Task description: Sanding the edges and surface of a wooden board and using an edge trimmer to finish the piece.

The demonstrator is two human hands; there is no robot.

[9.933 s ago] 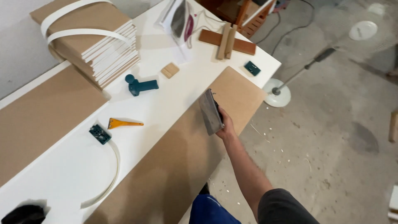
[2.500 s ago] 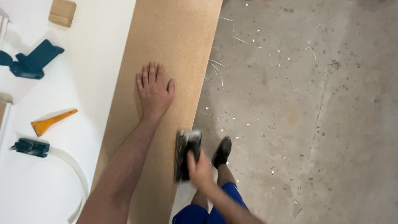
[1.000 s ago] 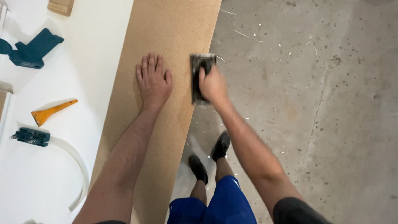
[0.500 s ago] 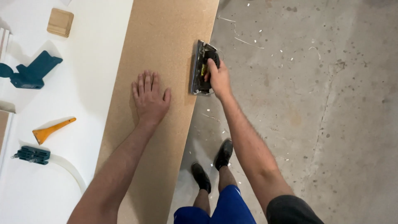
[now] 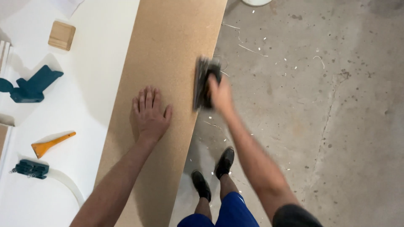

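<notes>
A long brown fibreboard panel lies along the near edge of a white table. My left hand rests flat on the panel, fingers spread, holding nothing. My right hand grips a dark sanding block and presses it against the panel's right edge. The hand and the block are blurred by motion.
On the white table to the left lie a small wooden square, a dark teal tool, an orange wedge-shaped scraper and a small dark clip on a white strip. Concrete floor with shavings lies to the right; my feet stand below.
My right hand has slid the sanding block back and forth along the panel's right edge, toward me over the last half second. My left hand stays flat on the panel.
</notes>
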